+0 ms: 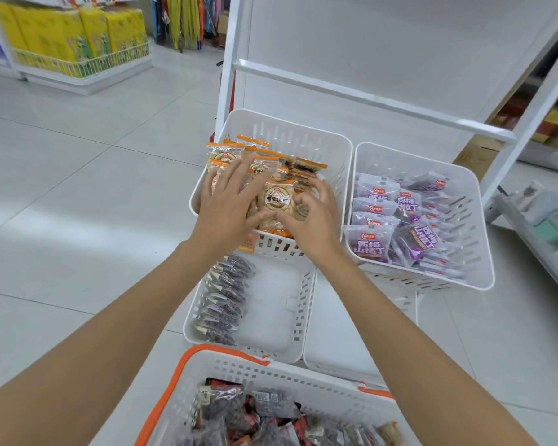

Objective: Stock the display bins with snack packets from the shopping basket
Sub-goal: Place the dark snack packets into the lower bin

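Both my hands reach into the upper-left white display bin, which holds several orange snack packets. My left hand lies over the packets with fingers spread and straight. My right hand rests on the packets with fingers loosely curved; whether it pinches one I cannot tell. The white shopping basket with orange handles stands at the bottom of the view, full of dark and red snack packets.
A second upper bin on the right holds purple packets. A lower bin has a row of dark packets along its left side. White shelving frame behind; tiled floor to the left; yellow boxes on a far shelf.
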Demonstrator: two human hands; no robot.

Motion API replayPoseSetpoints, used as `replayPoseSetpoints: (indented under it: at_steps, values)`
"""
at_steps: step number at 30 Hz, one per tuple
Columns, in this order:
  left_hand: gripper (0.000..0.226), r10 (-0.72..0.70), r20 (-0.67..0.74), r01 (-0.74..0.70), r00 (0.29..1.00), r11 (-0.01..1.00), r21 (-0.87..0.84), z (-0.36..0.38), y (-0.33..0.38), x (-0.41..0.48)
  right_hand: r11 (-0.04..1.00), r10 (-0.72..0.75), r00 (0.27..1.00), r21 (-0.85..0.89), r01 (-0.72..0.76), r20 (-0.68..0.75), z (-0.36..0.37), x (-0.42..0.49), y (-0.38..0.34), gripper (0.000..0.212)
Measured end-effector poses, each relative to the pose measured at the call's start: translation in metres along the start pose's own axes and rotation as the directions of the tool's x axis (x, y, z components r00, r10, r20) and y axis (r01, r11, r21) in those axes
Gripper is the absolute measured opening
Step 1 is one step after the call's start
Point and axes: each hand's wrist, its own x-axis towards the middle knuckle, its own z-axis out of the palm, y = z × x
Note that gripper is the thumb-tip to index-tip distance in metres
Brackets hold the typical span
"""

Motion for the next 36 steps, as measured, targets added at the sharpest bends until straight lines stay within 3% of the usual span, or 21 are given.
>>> replayPoseSetpoints:
  at_steps: [5, 7, 9, 11, 13, 15, 22, 28, 30, 32, 36]
  values:
    - [0.081, -0.086, 0.076, 0.084, 0.993, 0.996, 0.025, 0.011, -0.011, -0.015, 0.996, -0.084, 0.979, -0.05, 0.075, -0.186, 0.011, -0.013, 0.0, 0.031]
    - [0.08, -0.095, 0.085, 0.094, 0.992, 0.995, 0.016, 0.011, -0.01, -0.015, 0.998, -0.058, 0.992, 0.009, 0.06, -0.115, 0.009, -0.012, -0.002, 0.03]
    - [0.078, -0.104, 0.095, 0.106, 0.99, 0.994, -0.015, 0.01, -0.008, -0.013, 0.982, 0.039, 0.999, 0.183, -0.045, 0.034, 0.0, -0.008, -0.006, 0.031]
    - [0.077, -0.115, 0.104, 0.125, 0.988, 0.989, -0.086, 0.01, -0.006, -0.009, 0.952, 0.058, 0.995, 0.295, -0.079, 0.08, -0.007, -0.005, -0.008, 0.054]
    - [0.077, -0.114, 0.113, 0.128, 0.987, 0.984, -0.121, 0.01, -0.004, -0.006, 0.974, -0.027, 0.999, 0.225, 0.016, 0.045, -0.006, -0.006, -0.008, 0.07]
    - [0.076, -0.099, 0.129, 0.112, 0.987, 0.989, -0.095, 0.011, -0.004, -0.007, 0.987, -0.098, 0.993, 0.136, 0.089, 0.06, -0.002, -0.008, -0.009, 0.068]
    - [0.081, -0.095, 0.168, 0.124, 0.981, 0.978, -0.166, -0.001, -0.008, -0.009, 0.98, 0.024, 0.992, 0.194, -0.048, 0.124, 0.005, 0.001, -0.019, 0.057]
    - [0.072, -0.055, 0.17, 0.06, 0.984, 0.998, -0.025, 0.006, -0.018, -0.013, 0.982, -0.071, 0.981, 0.185, 0.037, 0.179, 0.002, 0.005, -0.02, 0.061]
    - [0.069, -0.059, 0.201, 0.056, 0.978, 0.998, 0.021, 0.007, -0.018, -0.012, 0.989, -0.131, 0.982, 0.083, 0.12, 0.137, -0.003, 0.005, -0.016, 0.069]
    - [0.068, -0.065, 0.216, 0.052, 0.974, 0.997, 0.063, 0.006, -0.015, -0.011, 0.979, -0.191, 0.964, -0.039, 0.201, 0.182, -0.002, 0.002, -0.012, 0.062]
    - [0.068, -0.06, 0.177, 0.056, 0.982, 0.998, 0.027, 0.004, -0.013, -0.013, 0.991, -0.13, 0.962, 0.059, 0.12, 0.242, -0.005, 0.003, -0.005, 0.075]
